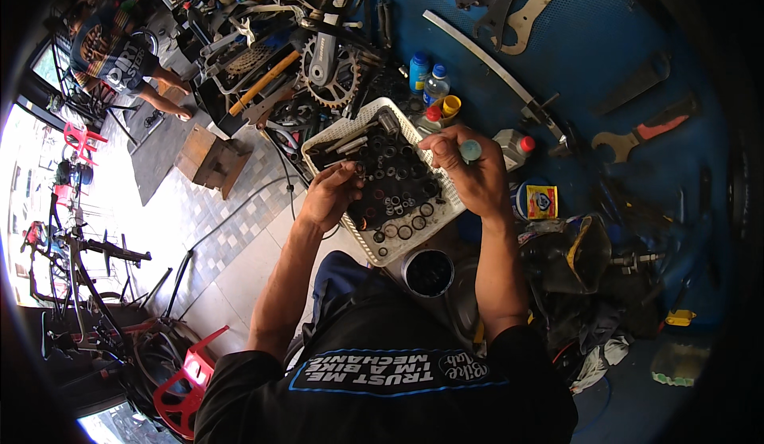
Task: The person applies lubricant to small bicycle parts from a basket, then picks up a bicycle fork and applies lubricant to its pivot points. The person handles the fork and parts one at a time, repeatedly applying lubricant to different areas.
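A cream plastic basket sits in front of me, filled with small dark bike parts, metal rings and several pins. At its left side is my left hand, thumb and fingers pinched together over the parts. Whatever lies between those fingertips is too small to tell. My right hand is closed at the basket's right rim, around a tool with a pale green rounded handle end. The tool's other end is hidden by the hand.
A black-filled tub stands just below the basket. Bottles and a red-capped container line the right side. A crankset and piled tools lie beyond. Large wrenches hang on the blue board. Another person is far left.
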Demonstrator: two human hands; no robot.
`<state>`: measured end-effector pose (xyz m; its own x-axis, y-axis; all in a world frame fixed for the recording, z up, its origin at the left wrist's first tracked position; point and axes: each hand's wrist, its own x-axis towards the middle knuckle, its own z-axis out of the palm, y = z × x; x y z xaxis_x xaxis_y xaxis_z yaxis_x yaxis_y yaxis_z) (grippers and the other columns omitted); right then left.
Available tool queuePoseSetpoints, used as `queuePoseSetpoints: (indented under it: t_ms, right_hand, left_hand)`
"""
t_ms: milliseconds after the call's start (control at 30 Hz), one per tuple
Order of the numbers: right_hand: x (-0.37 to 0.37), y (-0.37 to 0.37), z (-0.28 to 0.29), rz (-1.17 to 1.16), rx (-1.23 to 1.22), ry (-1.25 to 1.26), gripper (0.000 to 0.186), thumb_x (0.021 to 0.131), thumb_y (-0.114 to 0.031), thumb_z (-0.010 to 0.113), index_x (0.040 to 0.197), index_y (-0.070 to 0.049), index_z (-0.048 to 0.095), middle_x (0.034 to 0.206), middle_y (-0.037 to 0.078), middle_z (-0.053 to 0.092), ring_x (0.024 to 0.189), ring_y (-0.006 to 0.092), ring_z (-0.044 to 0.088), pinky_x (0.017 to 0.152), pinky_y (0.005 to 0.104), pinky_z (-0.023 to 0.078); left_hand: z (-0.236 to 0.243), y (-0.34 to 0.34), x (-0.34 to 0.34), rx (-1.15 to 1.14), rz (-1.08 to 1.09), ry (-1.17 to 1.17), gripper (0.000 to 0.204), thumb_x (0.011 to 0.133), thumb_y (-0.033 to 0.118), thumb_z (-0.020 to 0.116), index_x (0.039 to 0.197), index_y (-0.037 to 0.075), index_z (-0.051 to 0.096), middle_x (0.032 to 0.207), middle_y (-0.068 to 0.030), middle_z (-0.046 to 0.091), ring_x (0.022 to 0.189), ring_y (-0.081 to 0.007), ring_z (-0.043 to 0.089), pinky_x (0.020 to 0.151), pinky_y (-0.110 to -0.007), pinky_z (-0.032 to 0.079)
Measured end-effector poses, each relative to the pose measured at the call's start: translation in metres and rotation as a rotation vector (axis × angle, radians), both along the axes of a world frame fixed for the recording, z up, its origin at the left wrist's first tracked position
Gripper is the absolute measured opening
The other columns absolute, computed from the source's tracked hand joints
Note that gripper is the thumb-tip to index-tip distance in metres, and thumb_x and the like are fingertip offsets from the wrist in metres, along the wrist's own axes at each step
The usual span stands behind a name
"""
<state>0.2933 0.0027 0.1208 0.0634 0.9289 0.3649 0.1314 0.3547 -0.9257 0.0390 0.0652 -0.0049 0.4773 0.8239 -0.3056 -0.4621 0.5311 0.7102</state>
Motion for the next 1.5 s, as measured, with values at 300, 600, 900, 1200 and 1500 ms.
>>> queuePoseSetpoints:
  t_ms: [300, 600, 900, 1200, 1500]
  right_hand:
    - [-0.033, 0.000, 0.004, 0.155, 0.156, 0.605, 0.065, 0.104, -0.063, 0.047, 0.081, -0.004, 0.061, 0.066, 0.000, 0.050, 0.056, 0.0094, 0.046, 0.050, 0.0263, 0.040]
    - [-0.056, -0.010, 0.038, 0.407, 0.290, 0.818, 0.075, 0.102, -0.074, 0.031, 0.072, -0.008, 0.050, 0.057, 0.001, 0.038, 0.048, 0.0145, 0.036, 0.046, 0.0321, 0.032]
    - [-0.061, -0.007, 0.026, 0.490, 0.306, 0.875, 0.071, 0.105, -0.065, 0.033, 0.079, -0.003, 0.056, 0.059, 0.002, 0.040, 0.054, 0.0160, 0.040, 0.052, 0.0312, 0.036]
    - [-0.062, -0.007, 0.029, 0.381, 0.273, 0.771, 0.064, 0.105, -0.061, 0.032, 0.073, -0.008, 0.049, 0.055, 0.001, 0.036, 0.047, 0.0148, 0.035, 0.047, 0.0323, 0.032]
    - [-0.059, -0.009, 0.028, 0.407, 0.266, 0.751, 0.059, 0.106, -0.057, 0.034, 0.082, -0.006, 0.052, 0.055, 0.000, 0.036, 0.045, 0.0136, 0.033, 0.046, 0.0325, 0.030]
  left_hand:
    - [0.030, -0.037, 0.007, 0.014, 0.048, -0.312, 0.016, 0.105, 0.023, 0.064, 0.112, 0.009, 0.066, 0.099, -0.0007, 0.065, 0.092, -0.0143, 0.060, 0.079, -0.032, 0.046]
    - [0.059, -0.064, 0.010, 0.049, 0.064, -0.402, 0.014, 0.104, 0.018, 0.065, 0.111, 0.007, 0.069, 0.101, -0.0030, 0.066, 0.092, -0.0153, 0.059, 0.078, -0.033, 0.045]
    - [0.064, -0.072, 0.010, 0.105, 0.059, -0.389, 0.015, 0.104, 0.016, 0.064, 0.114, 0.005, 0.069, 0.100, -0.0053, 0.066, 0.092, -0.0159, 0.059, 0.078, -0.032, 0.046]
    - [0.068, -0.073, 0.011, 0.128, 0.069, -0.376, 0.016, 0.104, 0.016, 0.064, 0.114, 0.004, 0.069, 0.097, -0.0065, 0.065, 0.087, -0.0165, 0.057, 0.078, -0.033, 0.046]
    - [0.059, -0.073, 0.012, 0.127, 0.060, -0.340, 0.016, 0.103, 0.015, 0.065, 0.113, 0.004, 0.069, 0.098, -0.0061, 0.067, 0.086, -0.0153, 0.059, 0.078, -0.032, 0.048]
